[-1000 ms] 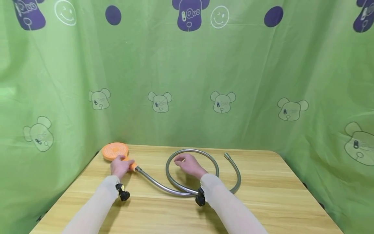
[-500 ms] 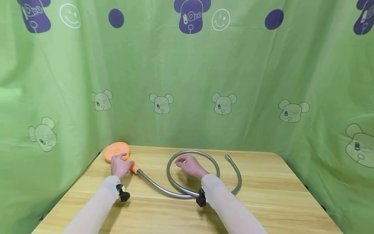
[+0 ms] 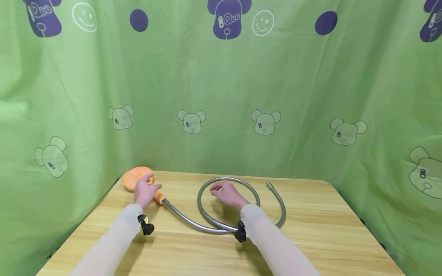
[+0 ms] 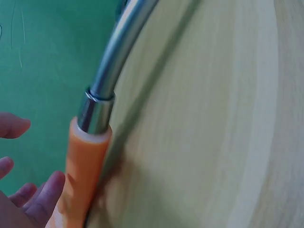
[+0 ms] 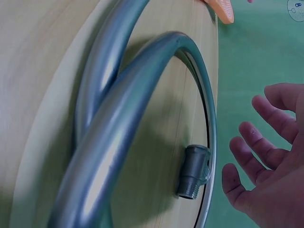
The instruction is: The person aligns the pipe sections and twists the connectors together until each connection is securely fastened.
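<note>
An orange shower head point(image 3: 132, 178) lies spray face up at the table's back left, joined by its handle point(image 4: 85, 175) to a silver metal hose point(image 3: 188, 220). My left hand point(image 3: 145, 191) is over the handle with thumb and fingers spread; the left wrist view shows them loose, not wrapped round it. My right hand point(image 3: 227, 194) hovers over the hose's loop, its relaxed fingers point(image 5: 256, 142) holding nothing. Inside that loop, the right wrist view shows a grey threaded fitting point(image 5: 194, 172) on the table; my right hand and arm hide it from the head view.
The hose's free end point(image 3: 269, 185) points to the back, right of the loop. A wooden table point(image 3: 331, 222) carries everything. A green patterned curtain point(image 3: 221, 84) closes in the back and both sides.
My left hand has lifted off the shower head's handle and its fingers have spread. My right hand has shifted slightly right. The shower head and hose look unmoved; the head view has tilted slightly.
</note>
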Available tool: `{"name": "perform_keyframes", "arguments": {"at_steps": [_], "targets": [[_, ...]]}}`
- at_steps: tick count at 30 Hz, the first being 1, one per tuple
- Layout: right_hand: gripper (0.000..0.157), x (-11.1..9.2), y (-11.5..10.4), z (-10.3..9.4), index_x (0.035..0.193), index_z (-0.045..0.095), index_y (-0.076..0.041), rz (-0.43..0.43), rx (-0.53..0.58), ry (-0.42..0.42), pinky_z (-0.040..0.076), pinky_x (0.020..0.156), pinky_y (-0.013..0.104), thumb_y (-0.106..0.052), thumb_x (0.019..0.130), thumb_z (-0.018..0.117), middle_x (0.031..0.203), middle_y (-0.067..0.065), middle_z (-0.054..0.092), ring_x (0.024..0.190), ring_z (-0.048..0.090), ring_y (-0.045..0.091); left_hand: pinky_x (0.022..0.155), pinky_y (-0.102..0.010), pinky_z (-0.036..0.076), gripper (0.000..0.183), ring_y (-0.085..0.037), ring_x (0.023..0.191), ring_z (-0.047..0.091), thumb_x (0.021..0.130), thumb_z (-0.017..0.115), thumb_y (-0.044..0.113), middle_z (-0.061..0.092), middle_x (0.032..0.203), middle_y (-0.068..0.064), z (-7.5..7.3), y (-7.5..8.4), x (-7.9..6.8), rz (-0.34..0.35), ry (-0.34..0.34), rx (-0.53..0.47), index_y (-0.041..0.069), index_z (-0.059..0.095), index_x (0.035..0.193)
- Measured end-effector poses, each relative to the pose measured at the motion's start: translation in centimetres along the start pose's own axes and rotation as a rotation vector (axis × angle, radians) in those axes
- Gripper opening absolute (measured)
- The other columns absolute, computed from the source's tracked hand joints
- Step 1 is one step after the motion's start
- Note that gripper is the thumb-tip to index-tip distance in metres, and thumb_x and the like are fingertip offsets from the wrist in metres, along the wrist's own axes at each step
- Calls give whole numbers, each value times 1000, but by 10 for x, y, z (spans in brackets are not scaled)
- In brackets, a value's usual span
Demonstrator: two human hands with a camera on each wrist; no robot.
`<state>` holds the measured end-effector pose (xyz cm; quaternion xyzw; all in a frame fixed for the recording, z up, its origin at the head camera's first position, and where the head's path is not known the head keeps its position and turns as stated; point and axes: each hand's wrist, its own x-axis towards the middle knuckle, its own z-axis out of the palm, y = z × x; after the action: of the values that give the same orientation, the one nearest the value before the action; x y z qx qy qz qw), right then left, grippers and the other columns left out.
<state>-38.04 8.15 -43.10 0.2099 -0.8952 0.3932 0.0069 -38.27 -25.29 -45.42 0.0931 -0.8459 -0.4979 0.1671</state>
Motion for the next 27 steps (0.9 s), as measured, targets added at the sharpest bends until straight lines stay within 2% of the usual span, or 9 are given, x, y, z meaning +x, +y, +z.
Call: {"name": "perform_keyframes", "arguments": {"at_steps": [5, 12, 18, 23, 27], "targets": [[23, -2, 0, -7, 114, 72, -4, 2, 8, 4, 56, 81, 34, -16, 96, 64, 108, 9, 71, 93, 64, 19, 108, -55, 44, 71, -42, 128, 52, 85, 75, 21, 48, 147, -27, 3, 11, -1, 18, -42, -11, 9, 47, 149], [24, -4, 4, -15, 116, 71, -6, 6, -7, 20, 56, 82, 35, -17, 95, 64, 114, 11, 69, 92, 65, 19, 113, -57, 38, 72, -43, 137, 43, 88, 73, 24, 46, 148, -24, 10, 27, -4, 62, -126, 15, 12, 43, 152], [25, -9, 10, -26, 117, 71, -12, 23, -16, 31, 53, 95, 45, -22, 95, 66, 123, 11, 67, 107, 62, 26, 116, -59, 35, 73, -44, 142, 39, 89, 72, 26, 44, 152, -24, 16, 39, -9, 104, -197, 36, 15, 41, 154], [36, -13, 18, -36, 127, 67, -14, 45, -49, 19, 47, 107, 53, -31, 96, 65, 136, 12, 63, 126, 56, 36, 117, -61, 32, 75, -45, 143, 36, 89, 72, 29, 40, 155, -24, 22, 46, -12, 132, -247, 64, 16, 39, 155], [46, -16, 23, -43, 135, 62, -11, 53, -47, 14, 42, 111, 56, -33, 95, 65, 142, 15, 58, 132, 51, 40, 118, -62, 30, 77, -45, 144, 35, 89, 73, 31, 37, 158, -23, 27, 52, -14, 144, -287, 70, 17, 38, 156]]}}
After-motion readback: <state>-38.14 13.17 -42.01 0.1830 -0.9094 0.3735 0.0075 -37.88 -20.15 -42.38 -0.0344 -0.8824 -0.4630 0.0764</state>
